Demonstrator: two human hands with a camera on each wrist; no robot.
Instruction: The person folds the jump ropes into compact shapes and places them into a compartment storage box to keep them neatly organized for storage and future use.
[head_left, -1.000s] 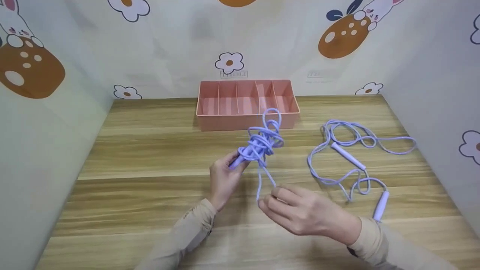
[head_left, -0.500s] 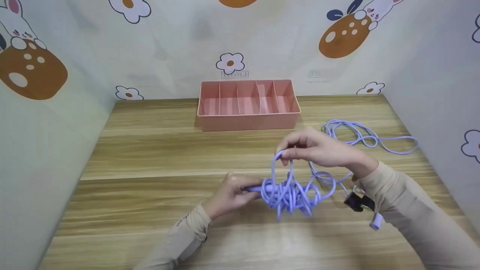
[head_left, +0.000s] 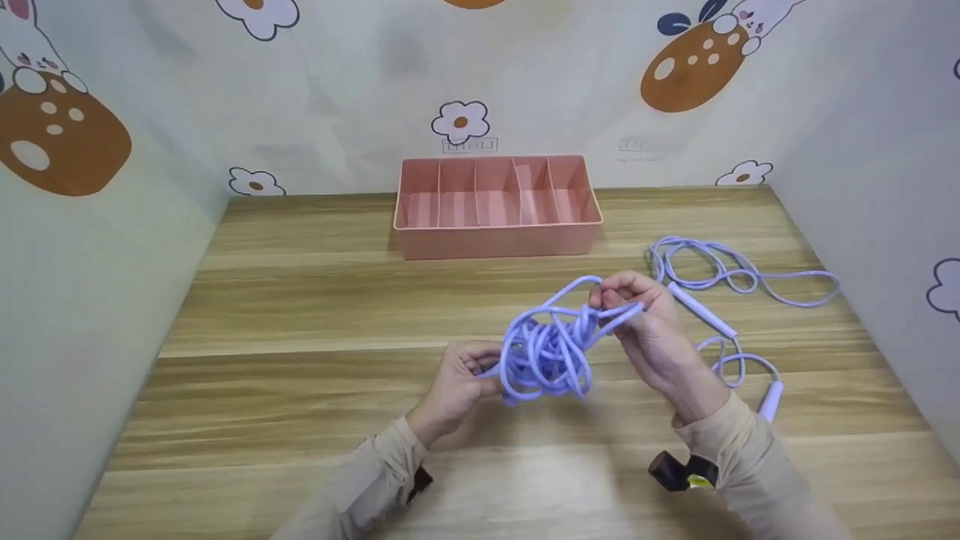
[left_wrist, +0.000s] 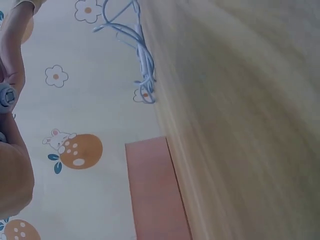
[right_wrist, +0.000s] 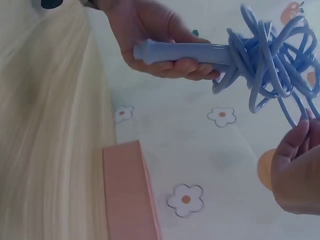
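Note:
A bundled purple jump rope (head_left: 546, 352) is held in the air above the table, its cord wound in many loops around its handle end. My left hand (head_left: 457, 386) grips the handle (right_wrist: 192, 53), which shows plainly in the right wrist view with the fingers beneath it. With thumb and fingers, my right hand (head_left: 656, 334) pinches cord loops at the bundle's right side. The left wrist view catches only a handle end (left_wrist: 7, 97) at its left edge, beside parts of the hands.
A pink box with several compartments (head_left: 495, 241) stands at the back of the wooden table (head_left: 300, 300). On the right lies a second purple jump rope (head_left: 701, 309), loosely spread, with two handles. Patterned walls (head_left: 337, 97) enclose the back and sides.
The right hand went from cord ends low in front, up to a loop above the bundle, then to its right side. The bundle swung from pointing away to pointing right.

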